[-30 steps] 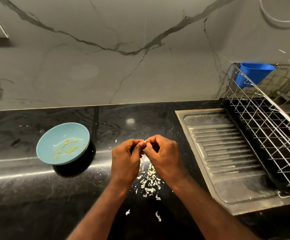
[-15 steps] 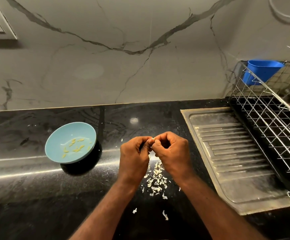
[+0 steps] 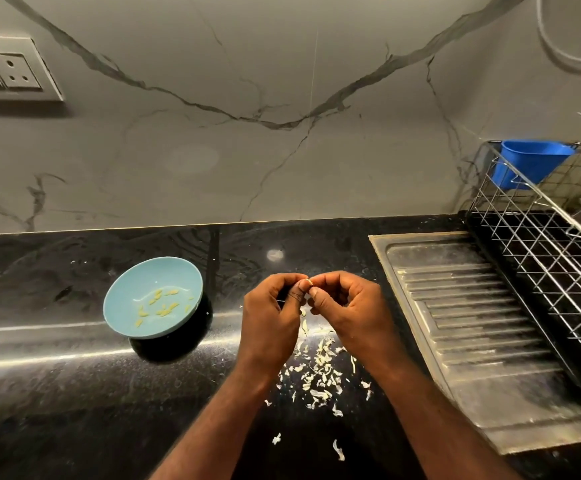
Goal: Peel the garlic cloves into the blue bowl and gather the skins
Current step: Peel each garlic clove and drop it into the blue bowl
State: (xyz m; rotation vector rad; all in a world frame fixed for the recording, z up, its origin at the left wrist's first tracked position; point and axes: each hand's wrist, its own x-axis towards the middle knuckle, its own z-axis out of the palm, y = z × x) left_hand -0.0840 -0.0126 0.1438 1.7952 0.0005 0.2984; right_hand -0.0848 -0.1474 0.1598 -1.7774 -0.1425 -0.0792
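My left hand and my right hand meet fingertip to fingertip above the black counter. Between them they pinch a small garlic clove, mostly hidden by the fingers. Below the hands lies a loose scatter of white garlic skins on the counter. The blue bowl stands to the left of my hands, tilted on a dark base, with several peeled yellowish cloves inside.
A steel sink drainboard lies to the right, with a wire dish rack holding a blue cup beyond it. A marble wall with a socket plate rises behind the counter.
The hands keep pinching the clove in much the same pose. The view has shifted slightly, so the bowl and hands sit a little further right in the frame.
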